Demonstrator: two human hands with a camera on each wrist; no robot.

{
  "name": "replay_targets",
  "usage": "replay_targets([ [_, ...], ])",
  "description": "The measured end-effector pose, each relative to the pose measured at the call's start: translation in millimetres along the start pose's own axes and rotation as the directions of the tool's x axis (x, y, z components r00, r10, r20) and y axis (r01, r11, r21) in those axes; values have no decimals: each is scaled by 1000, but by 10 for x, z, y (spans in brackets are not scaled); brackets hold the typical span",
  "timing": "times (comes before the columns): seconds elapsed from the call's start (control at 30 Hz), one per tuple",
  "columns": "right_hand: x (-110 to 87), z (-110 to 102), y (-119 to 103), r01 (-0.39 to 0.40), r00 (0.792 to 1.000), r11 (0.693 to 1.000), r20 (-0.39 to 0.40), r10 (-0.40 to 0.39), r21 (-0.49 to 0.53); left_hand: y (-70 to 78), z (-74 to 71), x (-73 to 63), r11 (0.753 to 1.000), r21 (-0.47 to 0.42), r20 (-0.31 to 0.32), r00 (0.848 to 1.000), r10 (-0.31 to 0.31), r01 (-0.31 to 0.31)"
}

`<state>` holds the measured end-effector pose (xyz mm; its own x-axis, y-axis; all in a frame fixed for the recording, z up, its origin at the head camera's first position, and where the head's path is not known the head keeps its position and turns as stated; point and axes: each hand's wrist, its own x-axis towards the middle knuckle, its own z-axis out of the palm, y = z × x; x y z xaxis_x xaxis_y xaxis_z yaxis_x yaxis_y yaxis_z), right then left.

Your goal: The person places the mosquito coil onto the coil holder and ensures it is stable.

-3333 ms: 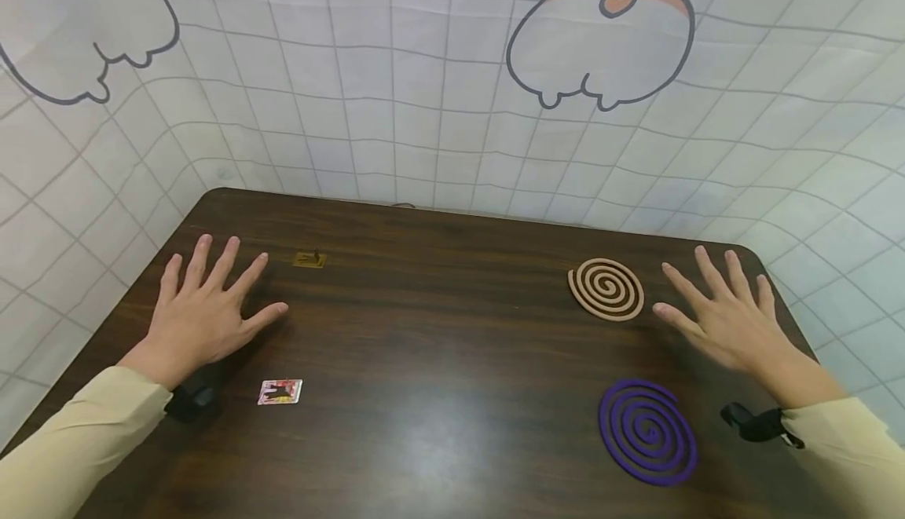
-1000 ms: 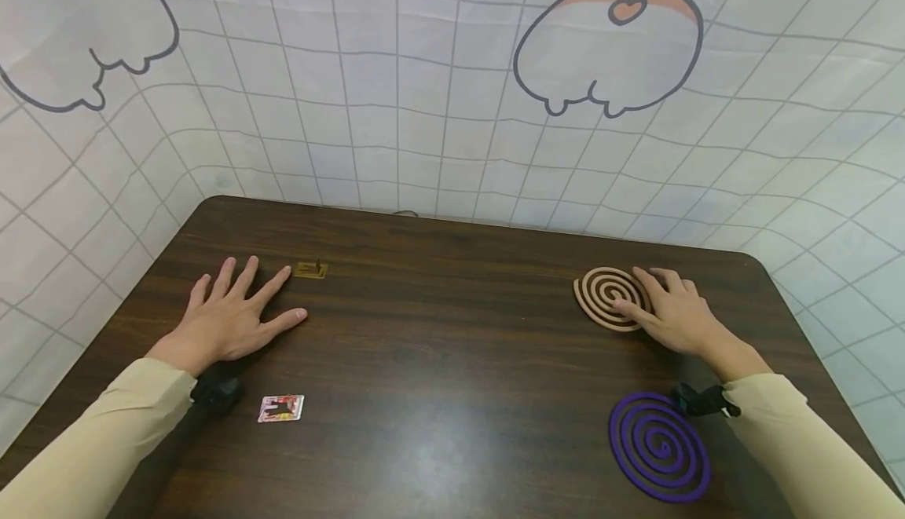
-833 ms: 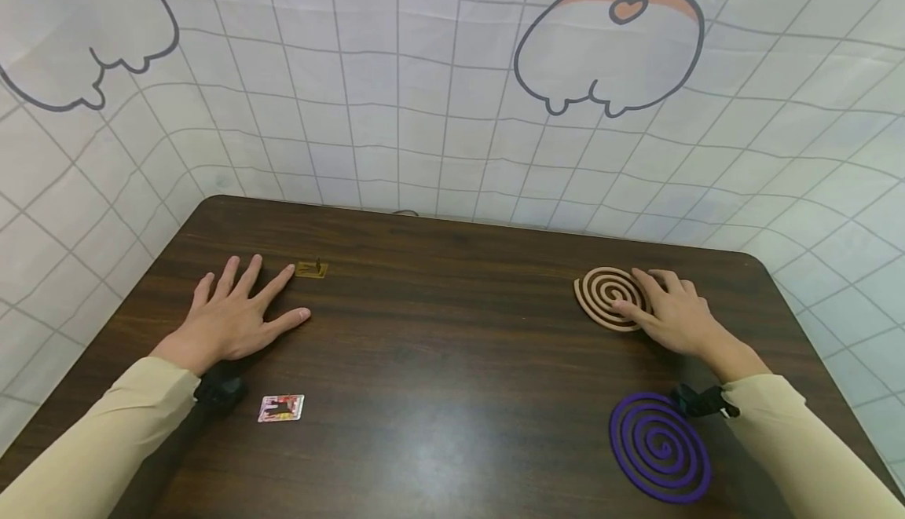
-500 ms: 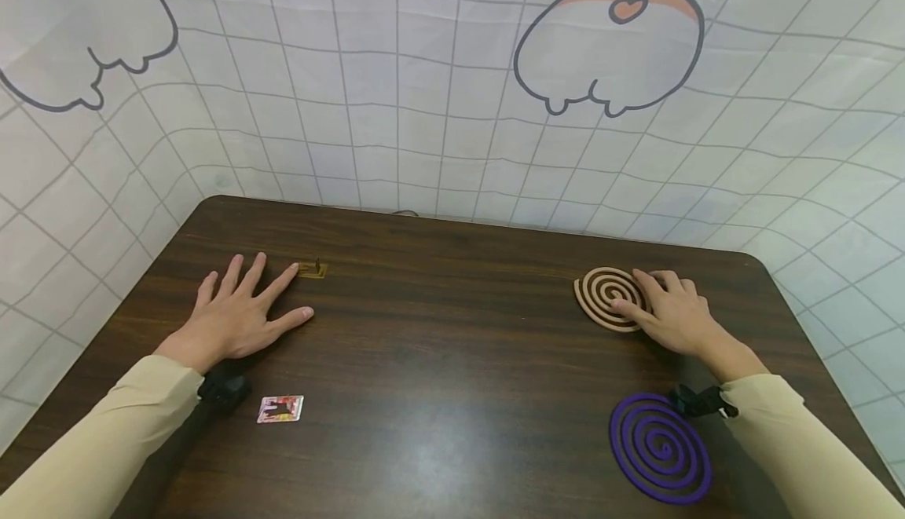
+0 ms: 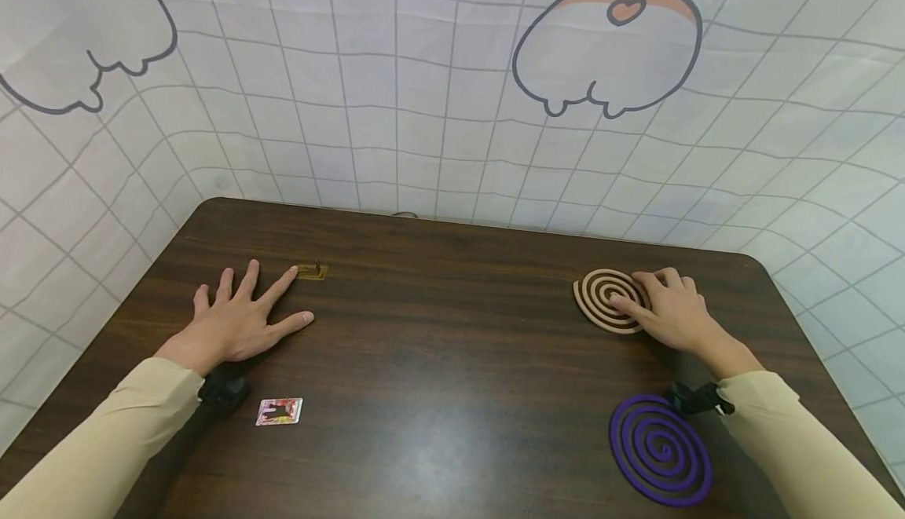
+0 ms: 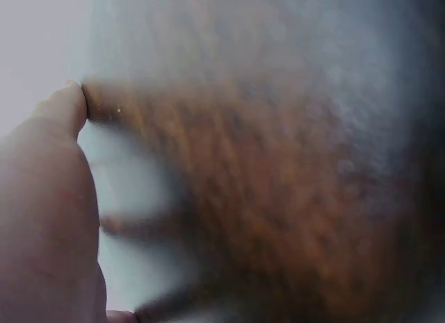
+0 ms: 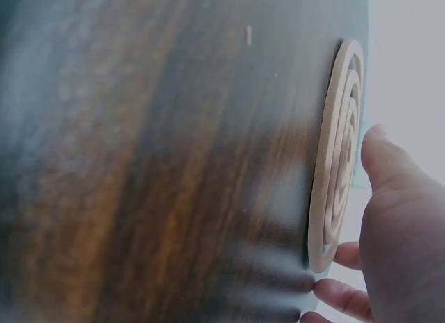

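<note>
In the head view my left hand (image 5: 226,327) is spread over the dark wooden table, its index fingertip right at the left edge of a small gold metal plate (image 5: 318,272) with an upright prong. My right hand (image 5: 675,311) reaches over a tan mosquito coil (image 5: 594,319). Its thumb overlaps the middle of the coil and the other fingers are at the right edge. The right wrist view shows the coil (image 7: 320,191) flat on the table, with a gap to the thumb (image 7: 389,160) and fingertips close to its rim. The left wrist view shows only fingers (image 6: 62,114) and blurred wood.
A purple mosquito coil (image 5: 700,456) lies flat near the right forearm, whose black wrist strap (image 5: 696,399) overlaps its upper edge. A small picture card (image 5: 279,411) lies right of the left wrist. A white grid-patterned curtain (image 5: 424,95) hangs behind the table.
From wide apart, both hands have come inward: the right onto the tan coil, the left to the gold plate. In the last second the right has stayed nearly still while the left edged right.
</note>
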<state>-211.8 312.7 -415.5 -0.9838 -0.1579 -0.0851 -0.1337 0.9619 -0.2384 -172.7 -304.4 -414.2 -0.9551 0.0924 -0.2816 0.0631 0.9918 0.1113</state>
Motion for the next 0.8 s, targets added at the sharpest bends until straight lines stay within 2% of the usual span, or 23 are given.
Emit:
replay_targets([
  [0.2,17,-12,-9,-4,1000,1000,0,4,6,21,-11,8,1000,14,5,1000,19,-19],
  [0.43,24,-12,-2,10,1000,1000,-9,-10,1,22,-14,13,1000,8,20,1000,13,-13],
  [0.8,54,-7,17,14,1000,999,-4,-13,50,21,14,22,1000,-4,39,999,13,-13],
])
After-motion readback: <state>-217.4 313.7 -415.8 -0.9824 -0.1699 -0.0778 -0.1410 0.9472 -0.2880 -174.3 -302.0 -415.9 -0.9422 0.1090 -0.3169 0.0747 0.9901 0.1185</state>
